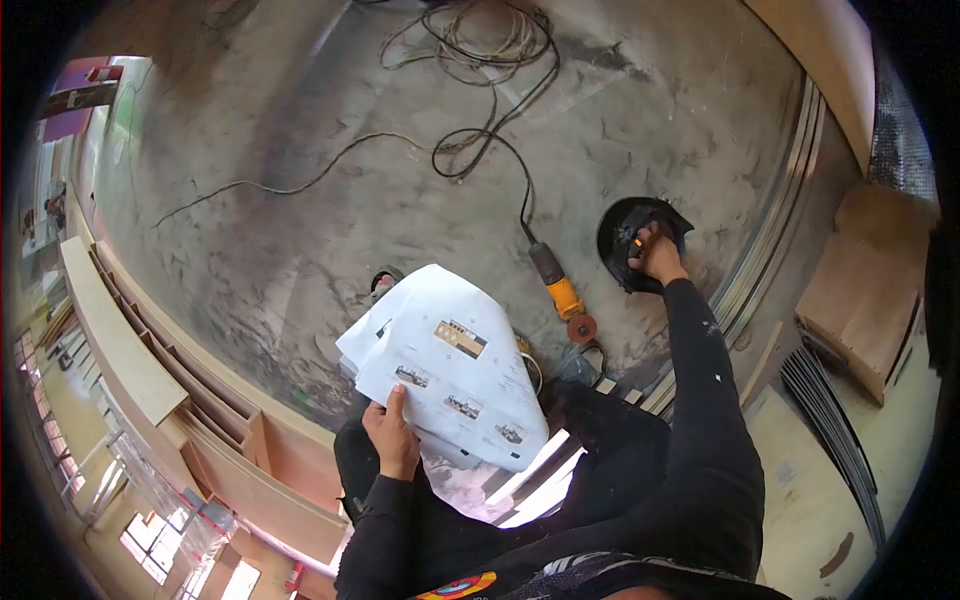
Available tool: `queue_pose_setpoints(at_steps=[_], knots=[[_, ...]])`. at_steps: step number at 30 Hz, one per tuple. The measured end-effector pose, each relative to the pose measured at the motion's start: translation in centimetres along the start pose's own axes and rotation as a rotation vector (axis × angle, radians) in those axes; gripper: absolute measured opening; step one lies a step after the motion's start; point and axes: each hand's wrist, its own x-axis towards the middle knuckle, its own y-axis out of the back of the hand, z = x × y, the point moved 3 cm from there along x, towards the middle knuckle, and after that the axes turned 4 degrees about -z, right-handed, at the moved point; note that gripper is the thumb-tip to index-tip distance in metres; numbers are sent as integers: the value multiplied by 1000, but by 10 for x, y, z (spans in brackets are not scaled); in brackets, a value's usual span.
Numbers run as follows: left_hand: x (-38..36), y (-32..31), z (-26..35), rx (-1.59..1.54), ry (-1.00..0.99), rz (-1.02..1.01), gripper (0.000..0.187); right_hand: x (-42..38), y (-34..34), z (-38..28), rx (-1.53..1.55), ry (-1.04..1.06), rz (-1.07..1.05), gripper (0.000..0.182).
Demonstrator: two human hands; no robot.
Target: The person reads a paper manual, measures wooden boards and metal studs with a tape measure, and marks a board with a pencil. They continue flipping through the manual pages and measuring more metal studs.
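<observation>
My left hand (393, 437) is closed on the lower left edge of large white printed sheets (480, 350), thumb on top. Small furniture pictures and a brown panel drawing show on the upper sheet. Out to the right, my right hand (657, 254) is closed on a black welding helmet (622, 245) at floor level; its fingers are partly hidden, with a small orange part beside them. Between the hands, a yellow and black angle grinder (563, 297) lies on the floor, its reddish disc (581, 328) towards me. Clear safety goggles (583, 362) lie just below the disc.
The grinder's dark cord (522, 180) runs up to a tangled cable coil (490, 45) on the stained concrete floor (300, 250). Long metal profiles (765, 245) line the right side, near a wooden box (860, 300) and dark strips (830, 430). A curved wooden frame (190, 400) stands left.
</observation>
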Motion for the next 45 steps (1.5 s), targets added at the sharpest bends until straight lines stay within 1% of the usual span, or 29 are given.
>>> queue_pose_setpoints(at_steps=[1, 3, 5, 7, 9, 10, 11, 12, 13, 15, 17, 18, 19, 21, 25, 27, 28, 30, 31, 33, 34, 35, 37, 38, 39, 41, 42, 43, 45], knots=[[1, -3, -2, -9, 1, 25, 24, -7, 7, 1, -10, 6, 9, 59], [7, 2, -21, 1, -20, 83, 24, -17, 28, 4, 285, 125, 121, 58], [10, 1, -26, -88, -10, 94, 24, -43, 41, 0, 335, 127, 276, 58], [6, -3, -26, -182, -90, 181, 23, -62, 60, -9, 589, 55, 236, 58], [0, 3, -18, -100, -169, 290, 24, -93, 83, -39, 899, 63, 223, 55], [4, 6, -27, -90, -197, 342, 25, -95, 66, -35, 1306, 126, 125, 53], [8, 7, -30, -79, -221, 396, 26, -115, 73, -55, 1491, 124, 60, 53], [-2, 1, -16, -66, -273, 446, 28, -135, 86, -73, 1573, 97, -41, 55], [-11, -3, 3, -49, -321, 499, 29, -148, 96, -86, 1649, 148, -251, 60], [-20, 3, 38, 153, -350, 580, 31, -165, 117, -142, 1832, 185, -492, 65], [-19, 15, 66, 56, -416, 615, 33, -181, 147, -214, 1873, 238, -644, 66], [-16, 24, 74, 46, -414, 628, 32, -193, 161, -253, 1902, 252, -670, 67], [-23, 34, 103, 33, -477, 620, 32, -191, 168, -284, 1896, 178, -747, 65], [-10, 59, 117, 23, -510, 641, 30, -196, 194, -351, 1708, 370, -972, 56], [-10, 118, 156, -73, -600, 698, 27, -176, 211, -462, 1482, 469, -1165, 47], [-8, 144, 161, 69, -650, 752, 33, -179, 226, -520, 1185, 395, -888, 36], [-15, 157, 172, 58, -651, 776, 33, -186, 233, -552, 1165, 408, -903, 36], [-43, 183, 201, 27, -917, 955, 52, -207, 246, -616, 891, 595, -860, 28], [-50, 195, 202, 22, -908, 979, 52, -218, 250, -643, 872, 600, -878, 28], [-60, 209, 205, 193, -899, 891, 68, -241, 252, -690, 732, 696, -949, 23], [-63, 217, 204, 83, -766, 847, 53, -246, 249, -707, 714, 696, -960, 23], [-65, 228, 202, 73, -755, 861, 53, -252, 245, -723, 626, 739, -985, 22], [-68, 241, 206, 366, -701, 600, 32, -264, 238, -752, 519, 781, -1019, 22], [-73, 242, 213, 256, -652, 608, 19, -274, 235, -765, 401, 835, -1005, 22], [-82, 247, 225, 245, -642, 622, 19, -283, 232, -778, 283, 888, -990, 22], [-87, 259, 243, 187, -644, 592, 22, -296, 225, -802, 251, 943, -1021, 23], [-84, 262, 247, 146, -745, 610, 22, -299, 223, -815, 237, 998, -1041, 26], [-80, 266, 249, 138, -739, 626, 22, -295, 219, -825, 222, 1002, -1052, 26], [-70, 278, 256, 126, -806, 669, 23, -283, 207, -848, 177, 1178, -1009, 28]])
